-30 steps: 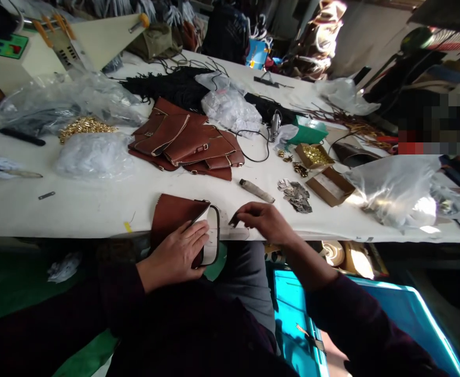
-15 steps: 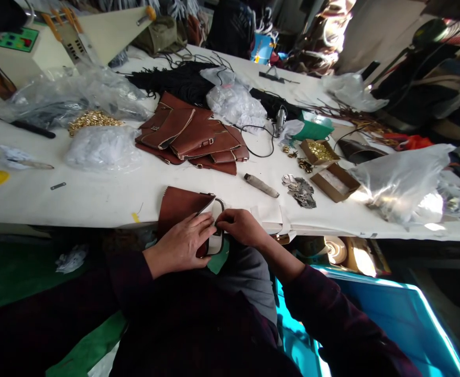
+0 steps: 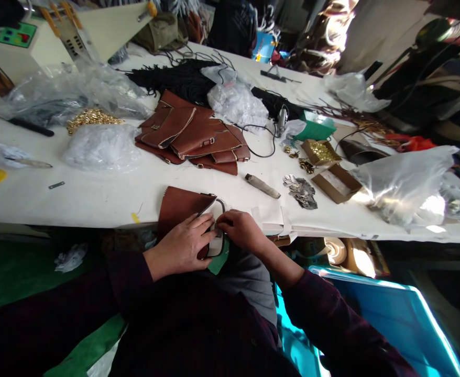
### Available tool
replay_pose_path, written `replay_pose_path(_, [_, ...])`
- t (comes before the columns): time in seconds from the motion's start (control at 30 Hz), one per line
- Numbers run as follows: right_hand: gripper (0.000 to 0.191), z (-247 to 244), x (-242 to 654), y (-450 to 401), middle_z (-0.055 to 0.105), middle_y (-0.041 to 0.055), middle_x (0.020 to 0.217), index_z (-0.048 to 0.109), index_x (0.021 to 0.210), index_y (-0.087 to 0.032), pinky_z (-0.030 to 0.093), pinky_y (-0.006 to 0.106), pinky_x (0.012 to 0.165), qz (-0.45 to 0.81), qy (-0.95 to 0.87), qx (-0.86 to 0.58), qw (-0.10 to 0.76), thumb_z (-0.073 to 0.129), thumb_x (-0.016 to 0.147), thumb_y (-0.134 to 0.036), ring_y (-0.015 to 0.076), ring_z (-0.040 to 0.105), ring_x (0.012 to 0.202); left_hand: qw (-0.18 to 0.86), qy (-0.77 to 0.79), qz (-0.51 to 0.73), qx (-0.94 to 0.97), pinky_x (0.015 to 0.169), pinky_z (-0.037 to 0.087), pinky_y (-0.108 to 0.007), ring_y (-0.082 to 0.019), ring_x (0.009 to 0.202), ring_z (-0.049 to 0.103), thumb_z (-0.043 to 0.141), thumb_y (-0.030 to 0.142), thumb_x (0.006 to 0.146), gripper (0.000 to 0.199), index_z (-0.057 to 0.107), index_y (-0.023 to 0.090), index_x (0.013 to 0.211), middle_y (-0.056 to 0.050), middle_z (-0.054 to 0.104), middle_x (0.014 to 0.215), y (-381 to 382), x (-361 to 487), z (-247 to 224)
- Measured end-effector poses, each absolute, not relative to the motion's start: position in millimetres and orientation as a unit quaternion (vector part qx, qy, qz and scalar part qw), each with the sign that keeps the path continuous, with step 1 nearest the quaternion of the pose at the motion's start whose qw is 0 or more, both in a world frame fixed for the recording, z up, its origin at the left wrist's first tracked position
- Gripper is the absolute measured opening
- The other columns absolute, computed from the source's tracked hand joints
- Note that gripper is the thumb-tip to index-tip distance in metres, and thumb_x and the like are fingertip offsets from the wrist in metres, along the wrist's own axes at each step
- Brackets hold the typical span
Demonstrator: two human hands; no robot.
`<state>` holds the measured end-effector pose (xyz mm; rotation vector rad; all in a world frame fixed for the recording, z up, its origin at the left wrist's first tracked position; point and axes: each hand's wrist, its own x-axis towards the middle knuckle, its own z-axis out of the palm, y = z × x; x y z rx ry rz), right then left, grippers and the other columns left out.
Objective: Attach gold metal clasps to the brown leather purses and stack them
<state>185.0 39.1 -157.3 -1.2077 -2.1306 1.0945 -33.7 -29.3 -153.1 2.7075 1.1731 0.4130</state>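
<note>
A brown leather piece [image 3: 175,205] with a pale, dark-edged panel [image 3: 217,246] lies at the table's front edge, partly over my lap. My left hand [image 3: 186,240] rests on it from the left, its fingers bent across the pale panel and pressing it. On the panel's right side is my right hand [image 3: 233,225], thumb and fingers pinched together at the panel; whatever is between the fingertips is too small to make out. Behind my hands a stack of brown leather pieces [image 3: 190,133] with small buckles sits on the white table.
A wrapped grey tool [image 3: 262,186] and thin metal plates [image 3: 300,192] lie right of centre. Small cardboard boxes [image 3: 337,182] and a clear plastic bag [image 3: 406,178] are farther right. Gold-coloured parts [image 3: 92,120] are at left. A blue bin [image 3: 395,314] stands below the table.
My left hand's fingers have shifted slightly on the pale panel. My right hand remains pinched at almost the same spot. The table's things appear only slightly displaced with the view.
</note>
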Motion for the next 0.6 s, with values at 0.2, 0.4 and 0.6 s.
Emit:
replay_pose_path(0.2, [0.026, -149.1, 204.0, 47.5, 0.072, 0.0071, 0.111, 0.08, 0.112, -0.028, 0.051, 0.035, 0.084, 0.328, -0.791, -0.46, 0.236, 0.074, 0.088, -0.019, 0.0229, 0.068, 0.09, 0.08, 0.399, 0.132, 0.904, 0.13, 0.036, -0.052, -0.036, 0.153, 0.044, 0.072, 0.045, 0.089, 0.06, 0.068, 0.011, 0.139, -0.022, 0.06, 0.152, -29.7, -30.8, -148.1])
replay_pose_path(0.4, [0.055, -145.0, 248.4, 126.4, 0.064, 0.0182, 0.144, 0.069, 0.14, -0.02, 0.042, 0.053, 0.111, 0.024, -0.771, -0.598, 0.217, 0.074, 0.093, -0.049, 0.0397, 0.055, 0.131, 0.082, 0.397, 0.112, 0.907, 0.129, 0.036, -0.054, -0.036, 0.152, 0.044, 0.072, 0.047, 0.089, 0.06, 0.068, 0.01, 0.138, -0.022, 0.06, 0.15, -29.0, -30.0, -145.4])
replay_pose_path(0.6, [0.048, -164.1, 260.5, 166.1, 0.073, 0.0187, 0.126, 0.071, 0.132, -0.02, 0.049, 0.047, 0.098, 0.071, -0.756, -0.636, 0.136, 0.06, 0.098, -0.052, 0.0366, 0.063, 0.117, 0.083, 0.392, 0.123, 0.908, 0.127, 0.037, -0.054, -0.037, 0.149, 0.046, 0.073, 0.048, 0.088, 0.06, 0.068, 0.011, 0.135, -0.023, 0.059, 0.151, -27.2, -31.5, -146.4])
